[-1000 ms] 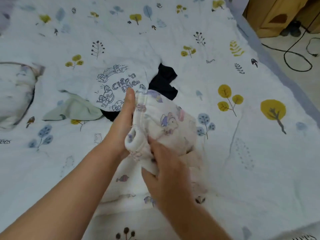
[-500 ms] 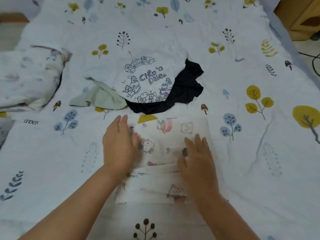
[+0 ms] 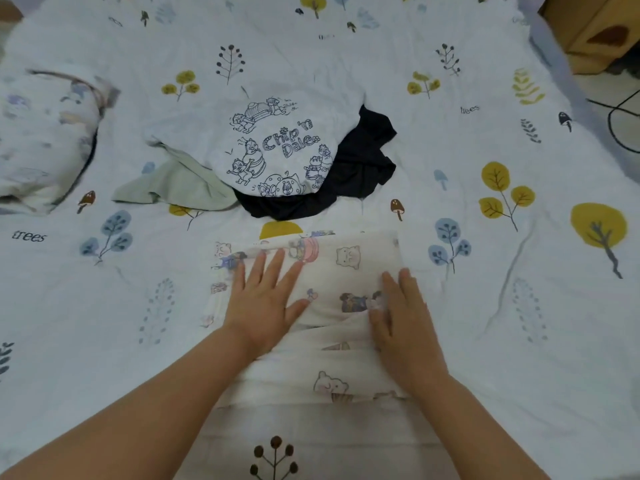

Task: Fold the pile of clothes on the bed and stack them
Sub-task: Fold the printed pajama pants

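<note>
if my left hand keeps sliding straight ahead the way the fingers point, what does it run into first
Your left hand lies flat on the cartoon-print garment, fingers pointing up the bed and slightly right. Past that garment's far edge and a strip of bedsheet, it would probably meet the black garment first.

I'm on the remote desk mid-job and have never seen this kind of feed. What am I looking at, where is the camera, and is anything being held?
There is no machine here: the two bare arms belong to a person. The single picture comes from a camera worn on their head, looking forward and down over a bed with a white tree-printed bedsheet. The left hand and right hand both lie flat, fingers straight, pressing a white garment printed with small cartoon animals; nothing is gripped. Beyond it sits the unfolded pile: a white "Chip 'n Dale" shirt on top of a black garment, with a pale green garment at its left. A patterned pillow lies at the far left.
</note>
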`<state>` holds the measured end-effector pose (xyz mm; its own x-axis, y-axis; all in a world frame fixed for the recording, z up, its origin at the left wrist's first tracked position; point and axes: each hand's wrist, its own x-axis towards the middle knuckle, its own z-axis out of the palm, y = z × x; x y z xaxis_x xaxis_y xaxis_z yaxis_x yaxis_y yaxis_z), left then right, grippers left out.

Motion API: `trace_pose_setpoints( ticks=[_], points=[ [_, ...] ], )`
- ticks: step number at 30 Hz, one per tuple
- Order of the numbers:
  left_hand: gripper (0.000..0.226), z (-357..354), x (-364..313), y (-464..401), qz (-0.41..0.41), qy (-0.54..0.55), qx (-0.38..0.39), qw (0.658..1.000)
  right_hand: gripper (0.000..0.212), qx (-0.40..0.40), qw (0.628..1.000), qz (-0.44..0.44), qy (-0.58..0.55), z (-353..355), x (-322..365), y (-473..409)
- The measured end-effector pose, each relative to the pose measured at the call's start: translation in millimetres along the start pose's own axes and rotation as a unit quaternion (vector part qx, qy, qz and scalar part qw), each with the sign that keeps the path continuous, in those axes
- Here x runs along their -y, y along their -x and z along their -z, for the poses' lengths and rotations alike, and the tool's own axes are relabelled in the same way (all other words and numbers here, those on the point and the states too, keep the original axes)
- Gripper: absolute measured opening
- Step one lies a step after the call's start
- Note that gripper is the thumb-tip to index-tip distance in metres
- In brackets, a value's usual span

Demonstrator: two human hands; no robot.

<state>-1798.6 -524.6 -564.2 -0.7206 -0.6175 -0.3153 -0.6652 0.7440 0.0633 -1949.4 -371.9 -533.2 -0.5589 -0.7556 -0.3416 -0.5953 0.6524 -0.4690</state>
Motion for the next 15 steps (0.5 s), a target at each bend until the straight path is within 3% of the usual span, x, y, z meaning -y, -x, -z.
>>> trace_pose_setpoints(
  ticks=[3, 6, 10, 15],
  points=[
    [0.056, 21.9, -13.6, -9.5, -0.027, 0.049, -0.141, 0.988, 0.049, -0.11, 0.989, -0.026, -0.093, 16.4, -21.0, 15.0],
    [0.042, 40.7, -39.0, -29.5, -0.068, 0.108, -0.202, 0.971, 0.042, -0.12, 0.985, -0.042, -0.115, 16.6, -36.6, 31.8],
    [0.035, 57.8, -75.3, -61.1, -0.104, 0.135, -0.145, 0.975, 0.037, -0.086, 0.988, -0.05, -0.121, 13.0, -47.5, 39.1],
    [0.037, 59.1, -99.8, -95.4, -0.055, 0.119, -0.067, 0.989, 0.032, -0.088, 0.988, -0.051, -0.114, 17.6, -46.2, 30.7]
  ],
)
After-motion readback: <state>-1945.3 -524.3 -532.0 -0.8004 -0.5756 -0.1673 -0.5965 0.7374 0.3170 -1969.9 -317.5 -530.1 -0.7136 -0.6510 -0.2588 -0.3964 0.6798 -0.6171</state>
